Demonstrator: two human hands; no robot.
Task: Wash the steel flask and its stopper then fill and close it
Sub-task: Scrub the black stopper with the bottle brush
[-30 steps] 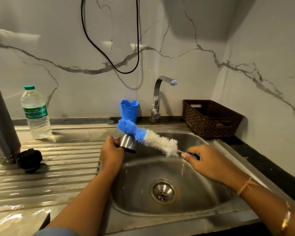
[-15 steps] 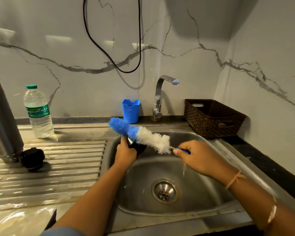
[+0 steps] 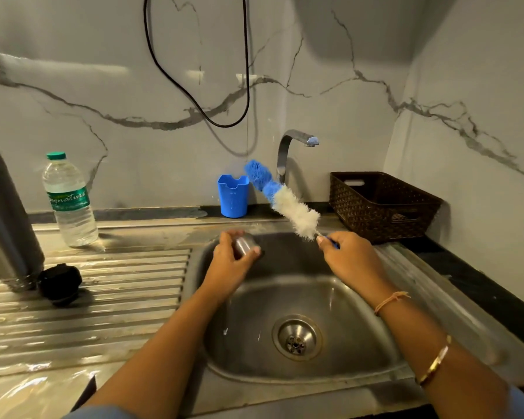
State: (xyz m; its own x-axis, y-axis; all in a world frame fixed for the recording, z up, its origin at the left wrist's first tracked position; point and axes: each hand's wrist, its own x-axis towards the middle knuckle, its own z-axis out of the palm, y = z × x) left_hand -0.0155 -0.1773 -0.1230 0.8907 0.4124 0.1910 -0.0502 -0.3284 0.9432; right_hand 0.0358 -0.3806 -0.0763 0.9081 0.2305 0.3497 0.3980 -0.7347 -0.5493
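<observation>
My left hand (image 3: 229, 261) grips a small steel cap (image 3: 245, 244) over the back of the sink (image 3: 297, 297). My right hand (image 3: 350, 257) pinches the thin handle of a blue and white bottle brush (image 3: 285, 201), whose bristle head points up and to the left, clear of the cap. The steel flask (image 3: 6, 219) stands upside down on the ribbed draining board (image 3: 103, 297) at far left. Its black stopper (image 3: 60, 282) lies beside it on the board.
A plastic water bottle (image 3: 70, 201) stands at the back left. A blue plastic cup (image 3: 233, 195) sits behind the sink beside the closed tap (image 3: 294, 149). A dark woven basket (image 3: 381, 204) occupies the right counter. A black cable (image 3: 194, 95) hangs on the wall.
The brush has lifted off the steel cap and swung upward towards the tap. My left hand has turned the cap so its steel side shows.
</observation>
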